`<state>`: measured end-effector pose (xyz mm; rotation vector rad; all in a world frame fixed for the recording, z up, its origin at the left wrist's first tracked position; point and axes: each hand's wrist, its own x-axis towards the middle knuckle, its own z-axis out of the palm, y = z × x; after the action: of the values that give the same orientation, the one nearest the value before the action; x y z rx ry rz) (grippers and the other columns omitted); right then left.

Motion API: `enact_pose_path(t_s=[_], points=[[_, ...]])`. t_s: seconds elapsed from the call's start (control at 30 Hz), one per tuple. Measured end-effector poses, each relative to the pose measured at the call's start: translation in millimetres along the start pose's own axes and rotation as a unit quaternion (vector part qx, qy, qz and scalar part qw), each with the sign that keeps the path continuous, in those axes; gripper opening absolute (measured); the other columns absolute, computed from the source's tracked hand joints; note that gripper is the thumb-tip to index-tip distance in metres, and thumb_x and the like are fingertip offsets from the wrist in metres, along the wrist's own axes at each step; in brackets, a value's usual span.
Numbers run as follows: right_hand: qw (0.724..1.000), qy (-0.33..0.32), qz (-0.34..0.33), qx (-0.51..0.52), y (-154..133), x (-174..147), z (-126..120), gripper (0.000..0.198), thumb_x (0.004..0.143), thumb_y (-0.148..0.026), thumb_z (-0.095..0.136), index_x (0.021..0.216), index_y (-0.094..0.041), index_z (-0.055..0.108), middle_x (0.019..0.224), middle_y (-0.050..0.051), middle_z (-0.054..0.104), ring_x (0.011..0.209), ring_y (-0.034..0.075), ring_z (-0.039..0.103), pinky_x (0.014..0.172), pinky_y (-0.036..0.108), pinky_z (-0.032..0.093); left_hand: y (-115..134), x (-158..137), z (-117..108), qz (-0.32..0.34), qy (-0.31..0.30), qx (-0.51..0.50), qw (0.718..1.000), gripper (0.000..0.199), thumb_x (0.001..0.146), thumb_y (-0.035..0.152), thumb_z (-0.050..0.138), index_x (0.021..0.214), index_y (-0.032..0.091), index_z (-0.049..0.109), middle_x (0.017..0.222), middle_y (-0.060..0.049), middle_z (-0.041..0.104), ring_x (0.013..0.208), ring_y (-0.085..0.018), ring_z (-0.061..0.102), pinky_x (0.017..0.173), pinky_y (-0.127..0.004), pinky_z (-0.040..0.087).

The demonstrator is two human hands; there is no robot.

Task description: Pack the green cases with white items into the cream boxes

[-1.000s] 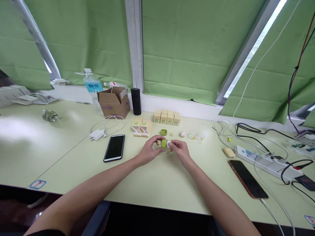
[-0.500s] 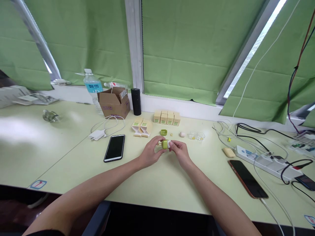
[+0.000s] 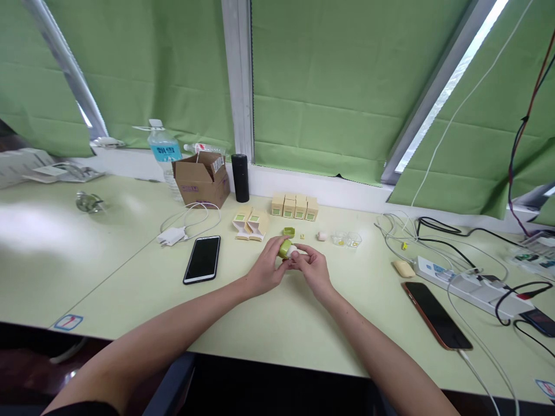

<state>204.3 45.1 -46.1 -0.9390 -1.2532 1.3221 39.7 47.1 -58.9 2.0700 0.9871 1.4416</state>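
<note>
Between thumb and fingers, my left hand (image 3: 265, 270) grips a small green case (image 3: 284, 249), now tilted. A rounded white piece (image 3: 292, 251) shows at the case's right end, pinched by my right hand (image 3: 315, 273); how far it sits inside the case I cannot tell. Just behind the fingers lies an open green cover part (image 3: 288, 232). To its right come a tiny yellowish piece (image 3: 302, 236), a small pale pink piece (image 3: 321, 236) and two clear small containers (image 3: 347, 238) with yellow bits.
Small cream boxes (image 3: 295, 207) stand in a row at the back, with opened boxes (image 3: 250, 223) beside them. A phone (image 3: 202, 260) and a charger (image 3: 171, 236) lie left. On the right are another phone (image 3: 436, 315), a power strip (image 3: 468, 287) and loose cables.
The green case has turned from level to tilted, its white end now lower. My right fingers have shifted slightly left and round beneath the white piece.
</note>
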Motion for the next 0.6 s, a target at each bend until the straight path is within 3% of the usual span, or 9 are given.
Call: enact_pose_path(t_s=[0.07,0.13,0.2,0.3,0.4,0.6], points=[[0.996,0.013,-0.046,-0.076,-1,-1,-4,0.060,0.080,-0.062,0.076,0.121,-0.020,0.067,0.084,0.007,0.077,0.079,0.025,0.074,0.072,0.040,0.063,-1,1,0,-0.055,0.003,-0.063,0.996,0.054,0.093,0.037,0.069,0.143,0.024,0.053,0.139,-0.015,0.060,0.128,-0.032,0.058,0.111,-0.048,0.047],[0.969,0.028,-0.137,-0.205,-3,-3,-9,0.057,0.084,-0.056,0.073,0.129,-0.022,0.062,0.107,0.011,0.074,0.089,0.025,0.073,0.070,0.037,0.062,-3,4,0,-0.110,-0.001,-0.146,0.983,0.056,0.092,0.044,0.071,0.142,0.024,0.056,0.139,-0.014,0.061,0.125,-0.031,0.061,0.107,-0.045,0.050],[0.909,0.029,-0.233,-0.344,-4,-5,-15,0.052,0.088,-0.048,0.069,0.132,-0.023,0.061,0.125,0.015,0.067,0.097,0.025,0.071,0.071,0.036,0.062,-5,6,0,-0.149,-0.015,-0.228,0.962,0.057,0.089,0.047,0.075,0.138,0.021,0.059,0.135,-0.014,0.064,0.121,-0.030,0.063,0.103,-0.042,0.053],[0.825,0.002,-0.308,-0.474,-1,-5,-21,0.039,0.095,-0.037,0.058,0.130,-0.021,0.064,0.130,0.016,0.064,0.104,0.025,0.070,0.071,0.033,0.061,-7,7,1,-0.177,-0.052,-0.310,0.933,0.056,0.085,0.046,0.080,0.130,0.019,0.063,0.125,-0.013,0.068,0.117,-0.029,0.065,0.097,-0.038,0.055],[0.785,-0.003,-0.357,-0.506,5,-1,-23,0.032,0.099,-0.029,0.050,0.126,-0.021,0.066,0.125,0.015,0.068,0.107,0.023,0.070,0.070,0.029,0.061,-8,6,3,-0.180,-0.083,-0.354,0.914,0.055,0.084,0.044,0.082,0.129,0.019,0.063,0.120,-0.011,0.068,0.111,-0.026,0.066,0.092,-0.035,0.056],[0.732,0.011,-0.502,-0.460,11,5,-23,0.030,0.100,-0.019,0.054,0.129,-0.021,0.061,0.116,0.014,0.070,0.095,0.020,0.072,0.064,0.027,0.061,-3,4,5,-0.193,-0.085,-0.387,0.898,0.051,0.086,0.041,0.080,0.127,0.018,0.062,0.114,-0.009,0.068,0.105,-0.022,0.066,0.091,-0.032,0.055]])
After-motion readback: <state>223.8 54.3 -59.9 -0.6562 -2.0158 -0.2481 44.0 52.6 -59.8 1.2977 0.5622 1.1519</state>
